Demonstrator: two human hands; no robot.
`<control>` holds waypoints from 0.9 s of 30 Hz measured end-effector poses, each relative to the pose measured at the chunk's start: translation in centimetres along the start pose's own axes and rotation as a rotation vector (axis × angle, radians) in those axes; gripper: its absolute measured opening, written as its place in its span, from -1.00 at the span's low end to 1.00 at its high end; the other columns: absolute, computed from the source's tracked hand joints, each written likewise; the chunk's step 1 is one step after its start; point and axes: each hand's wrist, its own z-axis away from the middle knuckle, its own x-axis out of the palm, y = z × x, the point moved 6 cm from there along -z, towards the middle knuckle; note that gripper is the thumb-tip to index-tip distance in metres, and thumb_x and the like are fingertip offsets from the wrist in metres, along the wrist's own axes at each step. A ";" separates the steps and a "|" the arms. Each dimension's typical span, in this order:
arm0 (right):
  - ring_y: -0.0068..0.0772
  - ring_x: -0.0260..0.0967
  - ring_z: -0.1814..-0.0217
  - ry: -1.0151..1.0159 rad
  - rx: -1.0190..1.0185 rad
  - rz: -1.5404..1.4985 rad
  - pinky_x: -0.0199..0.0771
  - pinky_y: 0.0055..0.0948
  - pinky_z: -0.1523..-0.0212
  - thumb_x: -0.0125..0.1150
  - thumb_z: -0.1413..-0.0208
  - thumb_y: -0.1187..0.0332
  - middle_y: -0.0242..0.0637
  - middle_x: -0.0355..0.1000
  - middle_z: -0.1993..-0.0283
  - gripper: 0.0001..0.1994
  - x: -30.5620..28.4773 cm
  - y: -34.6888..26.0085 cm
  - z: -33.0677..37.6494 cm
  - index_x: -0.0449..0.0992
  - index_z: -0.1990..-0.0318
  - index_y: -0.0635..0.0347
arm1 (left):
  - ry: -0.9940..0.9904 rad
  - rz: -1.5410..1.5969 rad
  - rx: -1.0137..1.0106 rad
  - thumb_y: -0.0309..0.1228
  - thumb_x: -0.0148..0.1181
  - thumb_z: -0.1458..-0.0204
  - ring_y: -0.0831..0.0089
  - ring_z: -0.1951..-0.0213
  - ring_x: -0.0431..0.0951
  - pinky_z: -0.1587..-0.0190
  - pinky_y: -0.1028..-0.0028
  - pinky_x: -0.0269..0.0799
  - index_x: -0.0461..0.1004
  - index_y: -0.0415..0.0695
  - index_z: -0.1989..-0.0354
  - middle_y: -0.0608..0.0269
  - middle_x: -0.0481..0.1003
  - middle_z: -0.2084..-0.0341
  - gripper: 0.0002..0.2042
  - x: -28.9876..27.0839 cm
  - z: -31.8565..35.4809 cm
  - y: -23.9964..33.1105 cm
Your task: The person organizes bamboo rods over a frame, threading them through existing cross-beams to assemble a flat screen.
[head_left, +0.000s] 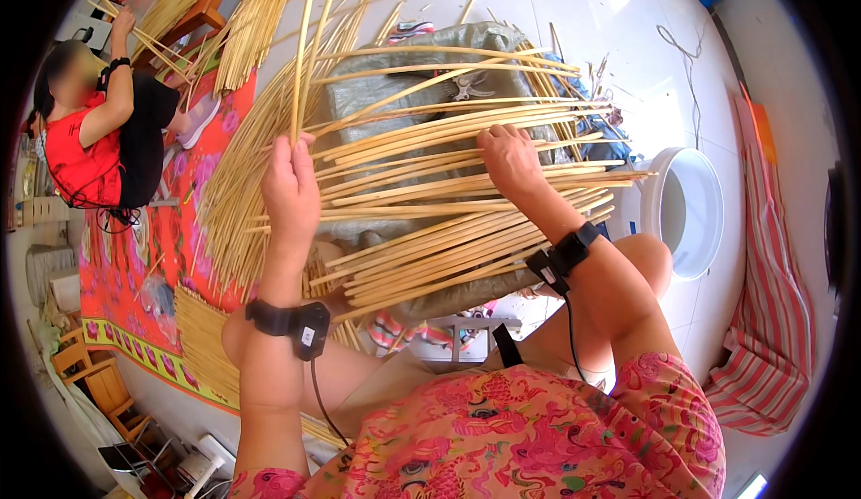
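Left hand point(291, 185) raised, fingers curled shut; right hand point(509, 160) palm-down, fingers spread.

Sunlit pale tiled floor point(619, 15), a red floral mat point(134, 266), perhaps wooden chairs point(94, 378) at left.

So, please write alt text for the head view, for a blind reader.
A seated person's left hand grips upright cane strips while the right hand presses on a fan of strips over the lap. Another person sits at left.
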 end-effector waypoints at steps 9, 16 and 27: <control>-0.20 0.28 0.26 0.291 -0.279 -0.218 0.25 -0.29 0.10 -0.01 0.11 0.52 -0.27 0.25 0.43 -0.91 -5.1 -2.1 -0.5 0.30 0.40 0.14 | -0.336 -0.049 0.016 -0.36 -0.13 -0.17 0.12 0.45 0.47 0.38 0.28 0.35 0.35 -0.21 0.31 0.04 0.46 0.47 -0.82 3.8 1.5 -1.1; -0.17 0.25 0.03 0.508 -0.152 -0.126 0.17 -0.21 -0.13 0.12 0.11 0.50 -0.24 0.32 0.15 -0.80 -8.1 -1.0 -0.5 0.38 0.25 0.12 | -0.581 -0.102 0.015 -0.36 -0.13 -0.18 0.23 0.47 0.46 0.41 0.37 0.34 0.36 -0.20 0.21 0.07 0.45 0.52 -0.81 5.2 2.9 -0.1; -0.17 0.38 0.21 0.067 0.130 -0.740 0.38 -0.32 0.16 0.18 0.04 0.40 -0.15 0.42 0.28 -0.77 -1.8 -0.4 -0.3 0.45 0.19 0.22 | -0.247 0.812 -0.472 -0.41 -0.17 -0.22 0.66 0.60 0.18 0.55 0.69 0.15 0.30 -0.20 0.09 0.39 0.25 0.57 -0.81 1.8 0.2 -2.0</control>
